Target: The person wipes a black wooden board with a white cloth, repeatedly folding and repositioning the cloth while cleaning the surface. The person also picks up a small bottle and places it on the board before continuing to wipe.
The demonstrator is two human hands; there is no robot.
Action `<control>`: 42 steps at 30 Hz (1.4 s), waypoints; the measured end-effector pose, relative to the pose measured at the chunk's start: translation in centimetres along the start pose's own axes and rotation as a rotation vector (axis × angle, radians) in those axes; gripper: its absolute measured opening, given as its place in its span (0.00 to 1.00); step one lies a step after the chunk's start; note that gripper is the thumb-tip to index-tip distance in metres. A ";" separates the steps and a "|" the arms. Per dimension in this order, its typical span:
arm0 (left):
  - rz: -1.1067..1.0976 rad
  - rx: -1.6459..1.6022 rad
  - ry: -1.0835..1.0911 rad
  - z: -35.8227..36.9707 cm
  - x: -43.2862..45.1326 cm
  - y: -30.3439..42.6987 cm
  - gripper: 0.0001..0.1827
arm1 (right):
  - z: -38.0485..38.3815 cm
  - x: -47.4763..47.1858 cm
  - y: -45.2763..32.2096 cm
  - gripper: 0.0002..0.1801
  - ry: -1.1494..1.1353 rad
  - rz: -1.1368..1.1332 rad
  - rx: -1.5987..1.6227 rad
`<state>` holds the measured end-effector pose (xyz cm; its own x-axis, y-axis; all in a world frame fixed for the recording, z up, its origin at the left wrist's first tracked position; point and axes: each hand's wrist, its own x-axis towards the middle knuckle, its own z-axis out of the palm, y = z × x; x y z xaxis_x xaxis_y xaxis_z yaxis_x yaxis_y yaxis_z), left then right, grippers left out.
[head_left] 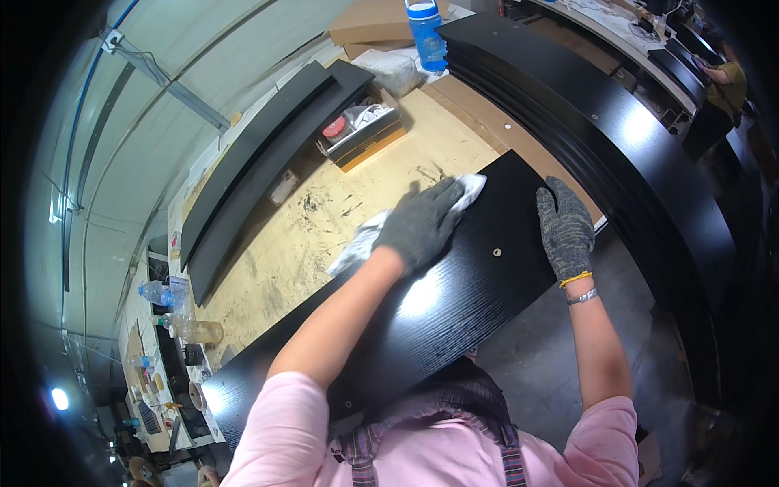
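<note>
A long black wood-grain panel (450, 310) with a small round fitting (497, 252) lies slanting across the worktable before me. My left hand (423, 225), in a grey knit glove and slightly blurred, presses a white cloth (362, 243) onto the panel near its far edge; part of the cloth shows beyond the fingers. At the panel's right end, my right hand (566, 225), gloved in grey with a yellow cuff, rests against the edge, its thumb a little apart from the extended fingers.
Black panels are stacked at right (594, 115), beside a blue bottle (429, 39). Two dark panels (261, 164) lie at the table's far left, near an open box (371, 143) holding a red-lidded jar. Plastic bottles (198, 330) stand at left. A co-worker (724, 91) stands far right.
</note>
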<state>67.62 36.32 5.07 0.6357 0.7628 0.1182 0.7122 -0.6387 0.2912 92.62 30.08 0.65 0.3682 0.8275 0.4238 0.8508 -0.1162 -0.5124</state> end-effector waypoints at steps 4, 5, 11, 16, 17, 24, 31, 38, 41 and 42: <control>-0.055 -0.096 -0.054 -0.5 -1.5 -0.2 0.24 | 0.5 -0.2 2.2 0.20 0.086 -0.090 -0.017; -0.027 -0.067 -0.046 -1.0 -3.3 -1.0 0.25 | 0.0 -0.2 2.0 0.20 0.107 -0.080 -0.008; 0.059 0.236 -0.050 -0.6 -7.3 -0.7 0.26 | 0.0 -0.4 2.1 0.16 0.243 0.000 0.117; 0.250 0.115 -0.010 1.5 6.4 5.7 0.27 | 1.0 -0.4 3.0 0.16 0.285 -0.099 0.040; 0.264 0.122 0.044 2.6 8.4 4.9 0.27 | 1.2 -0.4 2.5 0.16 0.289 -0.146 -0.016; 0.364 0.109 -0.087 1.6 0.7 7.3 0.30 | 0.8 -0.3 3.8 0.16 0.300 -0.086 0.025; 0.368 -0.010 -0.134 -0.2 -5.3 5.3 0.27 | 0.5 -0.4 2.4 0.16 0.335 -0.114 0.123; 0.185 0.107 0.088 2.2 4.8 4.6 0.19 | 0.6 -0.5 2.0 0.15 0.261 -0.113 0.078; 0.150 0.092 0.023 1.2 2.2 6.0 0.20 | -1.0 0.1 2.8 0.15 0.189 -0.024 0.142; 0.174 0.072 0.024 1.4 1.7 4.8 0.20 | -1.1 0.1 3.3 0.14 0.150 -0.059 0.145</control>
<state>72.57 34.38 5.35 0.7445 0.6417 0.1842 0.6121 -0.7663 0.1955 95.93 29.16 -0.15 0.3798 0.7384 0.5572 0.8139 0.0195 -0.5807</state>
